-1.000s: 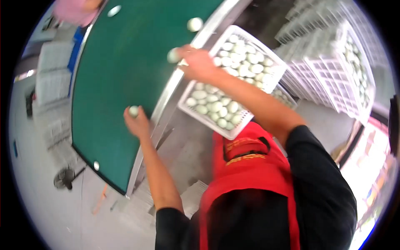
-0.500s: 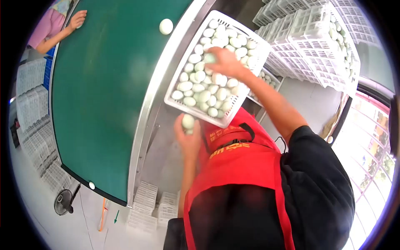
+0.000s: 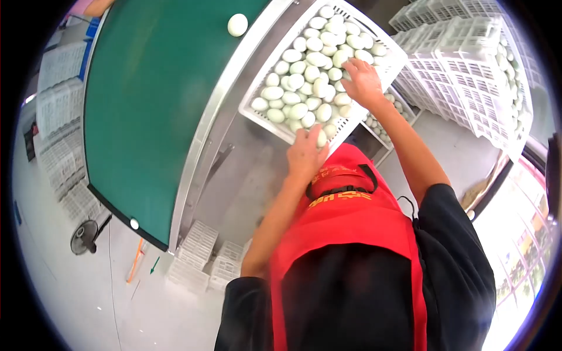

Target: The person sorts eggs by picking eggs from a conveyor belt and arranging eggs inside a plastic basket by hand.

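A white plastic crate (image 3: 270,125) full of pale green-white eggs (image 3: 316,59) sits in front of me, tilted in view, beside the green table. Over its near edge, my left hand (image 3: 305,155) has its fingers closed around an egg (image 3: 321,139). At the crate's right side, my right hand (image 3: 365,85) reaches down among the eggs, thumb and fingers bent around an egg (image 3: 346,74) that is partly hidden.
A green-topped table (image 3: 158,111) with a metal rim stands to the left, with one egg (image 3: 237,25) near its edge and a white egg-like object (image 3: 134,224) at its lower end. Stacked white crates (image 3: 456,70) stand at the right. A fan (image 3: 85,237) is at lower left.
My left hand has moved from beside the crate to its near edge, with an egg. My right hand has shifted to the crate's right side. The other person's hand has left the view.
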`<control>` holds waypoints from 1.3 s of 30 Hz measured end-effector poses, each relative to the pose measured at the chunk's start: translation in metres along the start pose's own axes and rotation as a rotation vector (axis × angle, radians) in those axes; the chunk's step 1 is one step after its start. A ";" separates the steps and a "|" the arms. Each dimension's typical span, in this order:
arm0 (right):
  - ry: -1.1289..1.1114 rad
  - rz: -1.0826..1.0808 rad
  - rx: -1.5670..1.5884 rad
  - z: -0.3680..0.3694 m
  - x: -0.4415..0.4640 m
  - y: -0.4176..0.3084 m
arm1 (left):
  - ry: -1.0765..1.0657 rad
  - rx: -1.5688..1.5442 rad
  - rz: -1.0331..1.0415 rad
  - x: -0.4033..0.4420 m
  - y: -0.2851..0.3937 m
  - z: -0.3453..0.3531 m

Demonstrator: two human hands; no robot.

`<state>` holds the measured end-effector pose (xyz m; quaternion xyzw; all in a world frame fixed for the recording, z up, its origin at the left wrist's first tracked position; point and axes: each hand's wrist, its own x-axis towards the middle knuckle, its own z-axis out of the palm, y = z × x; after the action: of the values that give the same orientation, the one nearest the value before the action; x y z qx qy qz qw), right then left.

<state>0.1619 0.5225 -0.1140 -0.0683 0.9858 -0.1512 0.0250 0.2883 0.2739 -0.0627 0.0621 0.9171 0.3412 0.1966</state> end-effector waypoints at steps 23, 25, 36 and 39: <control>-0.472 0.157 0.817 0.022 -0.037 -0.043 | -0.008 0.034 0.178 0.112 -0.103 -0.038; -0.494 0.026 0.719 0.023 -0.051 -0.054 | 0.025 0.023 0.206 0.111 -0.103 -0.037; -0.576 -0.178 0.532 0.045 -0.071 -0.089 | -0.029 0.043 0.234 0.095 -0.095 -0.063; -0.512 -0.035 0.542 0.046 -0.059 -0.114 | 0.112 0.058 0.354 0.088 -0.102 -0.053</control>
<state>0.2377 0.4094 -0.1219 -0.1118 0.8705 -0.3850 0.2855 0.1888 0.1862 -0.1204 0.2091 0.9108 0.3469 0.0803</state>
